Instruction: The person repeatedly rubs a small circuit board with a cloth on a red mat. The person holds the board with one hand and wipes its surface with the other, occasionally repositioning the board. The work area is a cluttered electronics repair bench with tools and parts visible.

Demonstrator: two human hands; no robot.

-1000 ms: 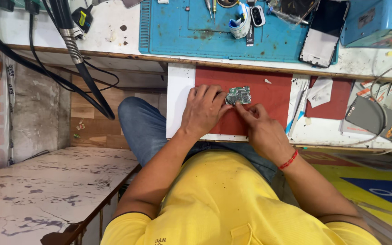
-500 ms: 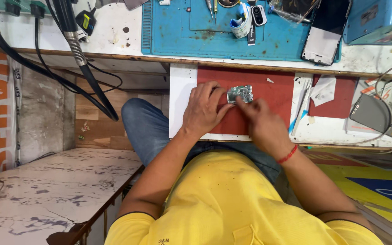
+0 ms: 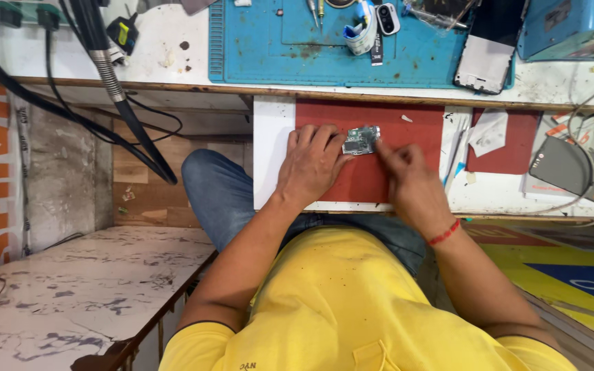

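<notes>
A small green and silver circuit board (image 3: 361,140) lies on a red mat (image 3: 414,127) on a pull-out white shelf (image 3: 269,158). My left hand (image 3: 313,163) lies flat on the mat, its fingertips pressed against the board's left edge. My right hand (image 3: 407,178), with a red thread at the wrist, touches the board's right end with pinched fingers; whether they hold a small tool is hidden.
A blue work mat (image 3: 297,41) on the bench above carries tools, a tape roll (image 3: 362,31) and a phone screen (image 3: 484,58). A grey phone body (image 3: 564,167) with cables lies right. Black hoses (image 3: 115,89) hang left. A marble-topped table (image 3: 70,288) stands lower left.
The view has shifted slightly rightward. My right hand has slid a little to the right along the board; my left hand stays pressed on the mat.
</notes>
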